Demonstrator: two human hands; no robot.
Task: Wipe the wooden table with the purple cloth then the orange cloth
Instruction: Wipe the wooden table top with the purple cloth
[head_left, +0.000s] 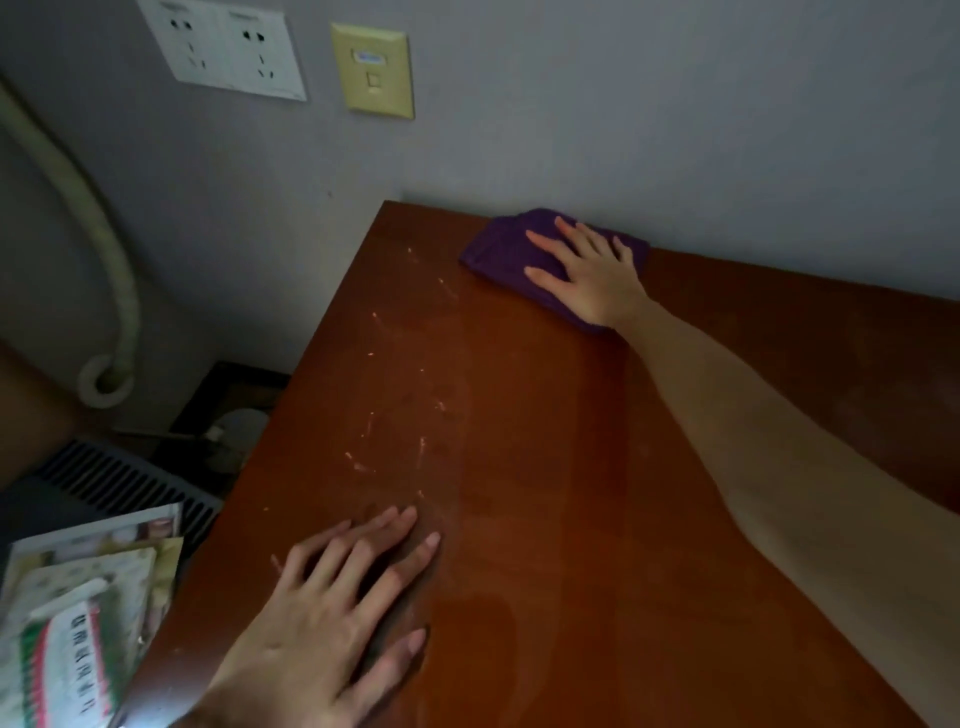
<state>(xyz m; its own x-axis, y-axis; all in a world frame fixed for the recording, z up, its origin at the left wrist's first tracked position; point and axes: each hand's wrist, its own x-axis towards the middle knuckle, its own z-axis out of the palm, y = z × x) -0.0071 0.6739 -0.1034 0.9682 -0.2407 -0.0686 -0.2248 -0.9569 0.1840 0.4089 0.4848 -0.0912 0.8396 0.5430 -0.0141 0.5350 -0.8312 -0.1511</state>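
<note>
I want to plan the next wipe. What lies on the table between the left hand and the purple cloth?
In the head view, only wooden table with pale crumbs between left hand and purple cloth.

The right hand (592, 275) hides the middle of the purple cloth (506, 249). Printed packets (78, 618) at lower left run off the frame's edge, their lettering unreadable.

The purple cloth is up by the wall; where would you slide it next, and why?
Probably toward the near left. The right hand presses the purple cloth flat at the far edge of the wooden table, while pale specks lie between it and the left hand, which rests flat on the wood.
</note>
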